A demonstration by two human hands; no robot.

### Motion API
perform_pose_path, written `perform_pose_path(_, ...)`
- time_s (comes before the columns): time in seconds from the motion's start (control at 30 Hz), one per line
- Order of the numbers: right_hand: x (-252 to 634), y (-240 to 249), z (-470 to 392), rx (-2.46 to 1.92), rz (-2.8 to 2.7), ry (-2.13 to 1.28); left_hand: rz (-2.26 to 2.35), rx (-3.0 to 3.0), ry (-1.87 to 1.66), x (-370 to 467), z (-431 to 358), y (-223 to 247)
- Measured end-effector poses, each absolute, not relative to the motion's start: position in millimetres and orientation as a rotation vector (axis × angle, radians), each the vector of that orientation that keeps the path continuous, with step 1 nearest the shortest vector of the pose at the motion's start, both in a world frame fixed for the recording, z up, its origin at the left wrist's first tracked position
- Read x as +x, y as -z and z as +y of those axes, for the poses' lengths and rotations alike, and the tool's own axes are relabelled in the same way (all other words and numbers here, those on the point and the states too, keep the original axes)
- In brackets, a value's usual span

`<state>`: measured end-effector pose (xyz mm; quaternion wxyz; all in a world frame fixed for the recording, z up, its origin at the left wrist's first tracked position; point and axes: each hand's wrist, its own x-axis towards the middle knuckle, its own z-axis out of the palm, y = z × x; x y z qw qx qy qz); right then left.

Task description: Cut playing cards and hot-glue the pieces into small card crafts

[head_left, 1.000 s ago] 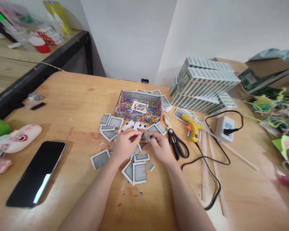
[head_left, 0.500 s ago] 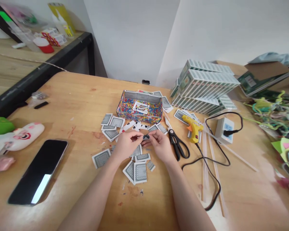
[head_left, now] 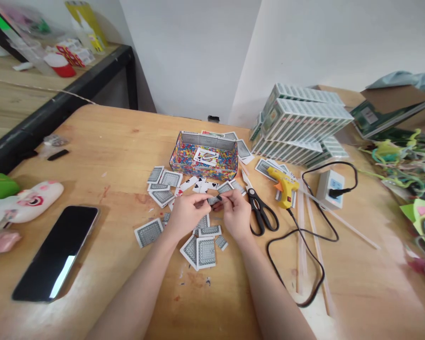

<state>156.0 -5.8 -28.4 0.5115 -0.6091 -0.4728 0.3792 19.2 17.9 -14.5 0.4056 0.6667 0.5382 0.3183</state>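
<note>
pinched between the fingertips of left hand and right hand, a small patterned card piece, held just above the bench on the near side of the open box; both hands closed around that one piece, exact finger contact too small to tell. by the look of it, partway along: already done, several cards cut down to smaller pieces, and a row of card backs lining the inside of the box's far wall; not yet done, the setting of the pinched piece anywhere, with plenty of loose cards lying whole or trimmed around the hands. inside the open box, a face card flat on the multicoloured floor; near inner wall hidden from this angle. off to the right, scissors lying beside the right hand, then a yellow glue gun on top of more cards. behind these, a stack of patterned boxes, contents impossible to tell; farther right, a cardboard box with a pale blue cloth on top, inside not visible
</note>
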Motion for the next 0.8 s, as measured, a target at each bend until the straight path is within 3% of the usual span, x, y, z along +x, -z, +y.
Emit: perform_pose_path(0.8, 160.7, 32.9, -2.6, -1.432, -1.134, -0.928, 0.955, 1.644, -0.599, 2.1, 25.1, 12.3)
